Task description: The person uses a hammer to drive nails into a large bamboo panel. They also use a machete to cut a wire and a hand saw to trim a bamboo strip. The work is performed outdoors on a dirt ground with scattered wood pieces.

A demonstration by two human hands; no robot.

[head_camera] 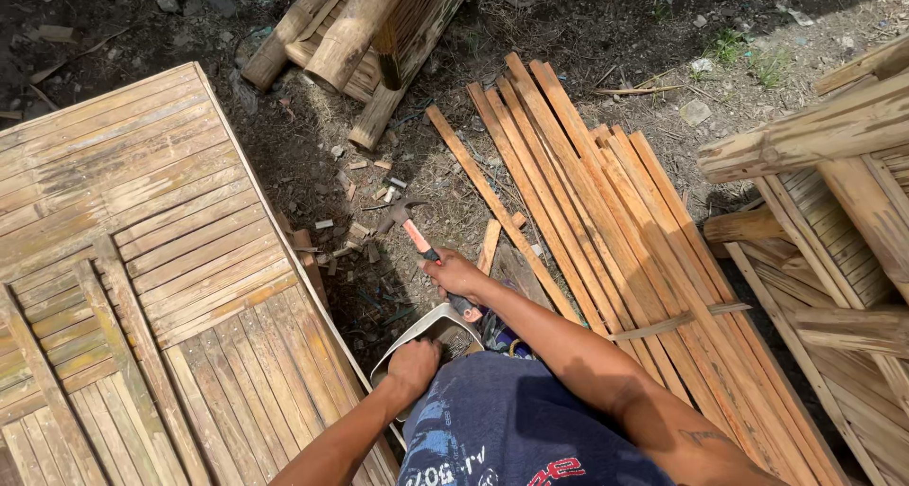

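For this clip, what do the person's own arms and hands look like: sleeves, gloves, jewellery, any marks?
Both arms are bare from the edge of the picture down to the fingers, with no sleeves showing. The left hand and the right hand wear no gloves, and no rings, watch or bracelet can be seen. The right forearm carries a small dark tattoo near the elbow. The left arm shows no marking.

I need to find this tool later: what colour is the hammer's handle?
Orange-pink with a black grip; the hammer is in the right hand, seen clearly in the head view.
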